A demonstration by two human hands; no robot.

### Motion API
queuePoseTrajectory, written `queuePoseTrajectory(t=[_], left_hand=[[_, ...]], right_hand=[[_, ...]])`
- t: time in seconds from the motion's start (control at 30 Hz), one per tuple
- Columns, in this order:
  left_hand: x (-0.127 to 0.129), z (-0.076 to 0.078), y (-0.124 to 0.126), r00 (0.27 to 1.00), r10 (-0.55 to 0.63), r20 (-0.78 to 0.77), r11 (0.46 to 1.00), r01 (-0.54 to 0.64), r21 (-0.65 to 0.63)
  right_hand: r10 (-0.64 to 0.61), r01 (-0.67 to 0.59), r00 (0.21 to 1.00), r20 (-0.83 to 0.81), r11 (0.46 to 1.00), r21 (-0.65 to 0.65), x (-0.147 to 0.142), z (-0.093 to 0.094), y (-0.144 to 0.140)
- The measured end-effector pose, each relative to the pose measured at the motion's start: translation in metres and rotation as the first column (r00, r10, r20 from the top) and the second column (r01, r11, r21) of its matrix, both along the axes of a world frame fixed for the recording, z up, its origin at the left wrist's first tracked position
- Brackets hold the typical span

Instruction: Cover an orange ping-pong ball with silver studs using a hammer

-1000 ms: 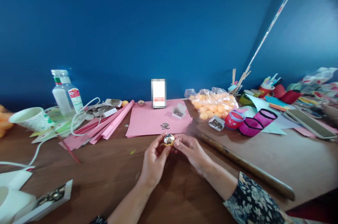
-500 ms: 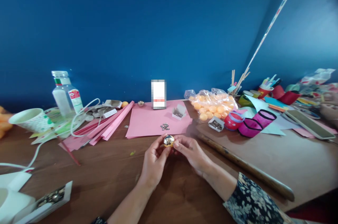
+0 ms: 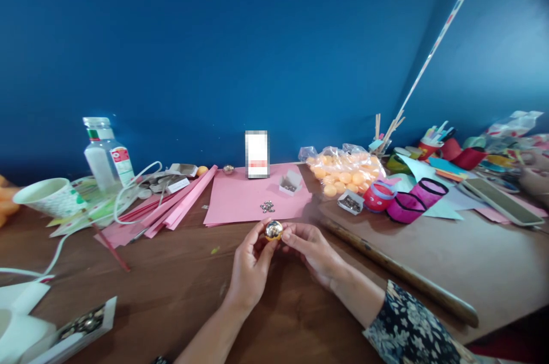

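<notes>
A small shiny gold and silver ball (image 3: 273, 230) is pinched between both my hands just above the brown table (image 3: 180, 284). My left hand (image 3: 250, 264) grips it from the left with thumb and fingers. My right hand (image 3: 312, 248) touches its right side with the fingertips. Just beyond the ball lies a pink paper sheet (image 3: 246, 198) with a little heap of metal pins (image 3: 267, 206) on it and a small open box of pins (image 3: 290, 182).
A clear bag of orange balls (image 3: 345, 171), pink and red paper cups (image 3: 409, 201), a plastic bottle (image 3: 104, 155), a paper cup (image 3: 49, 196), pink strips (image 3: 180, 201) and a white cable (image 3: 124, 195) crowd the table's back. A wooden rod (image 3: 398, 272) lies at right. Another person's hand (image 3: 534, 175) shows far right.
Both hands keep the ball in the same place. The view has shifted slightly, nothing else moved.
</notes>
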State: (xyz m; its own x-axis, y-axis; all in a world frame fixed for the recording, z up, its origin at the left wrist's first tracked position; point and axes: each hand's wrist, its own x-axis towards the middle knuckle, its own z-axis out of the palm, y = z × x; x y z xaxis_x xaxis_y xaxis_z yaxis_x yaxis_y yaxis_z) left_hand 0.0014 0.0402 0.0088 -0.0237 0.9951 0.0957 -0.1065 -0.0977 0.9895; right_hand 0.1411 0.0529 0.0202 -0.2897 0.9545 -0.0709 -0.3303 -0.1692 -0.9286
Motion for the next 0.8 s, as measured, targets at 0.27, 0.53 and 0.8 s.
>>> queuePoseTrajectory(t=[0.27, 0.53, 0.8], left_hand=[[0.0014, 0.0026, -0.0012, 0.999, 0.015, -0.032, 1.0, -0.014, 0.011], [0.0031, -0.0004, -0.0017, 0.994, -0.04, 0.106, 0.993, 0.051, -0.103], [0.0046, 0.0043, -0.0022, 0.949, -0.05, 0.31, 0.978, 0.109, -0.175]], right_hand=[[-0.013, 0.012, 1.0, -0.017, 1.0, -0.028, -0.0007, -0.0015, 0.0001], [-0.049, 0.048, 0.999, -0.018, 0.997, -0.065, -0.0023, 0.0, -0.0009], [-0.071, 0.055, 0.99, 0.12, 0.99, 0.13, -0.0034, -0.0025, -0.0013]])
